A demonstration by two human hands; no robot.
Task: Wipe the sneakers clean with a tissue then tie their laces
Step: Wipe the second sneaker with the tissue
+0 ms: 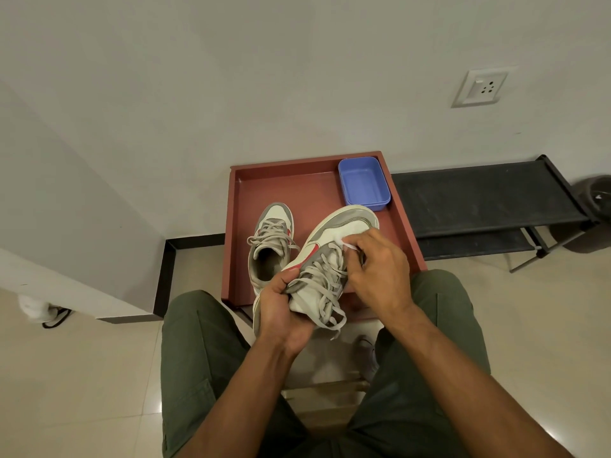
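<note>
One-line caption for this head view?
Left hand holds a sneaker over the red tray; right hand wipes it with tissue.

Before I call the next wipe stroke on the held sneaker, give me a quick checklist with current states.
1. Left hand grips the held sneaker at the heel: ok.
2. Right hand pinches the tissue against the upper: ok.
3. Tissue clean enough: cannot tell.
4. Held sneaker's laces tied: not ok, loose.
5. Second sneaker resting in the red tray: ok, laces untied.
6. Blue tub apart from both hands: ok.
</note>
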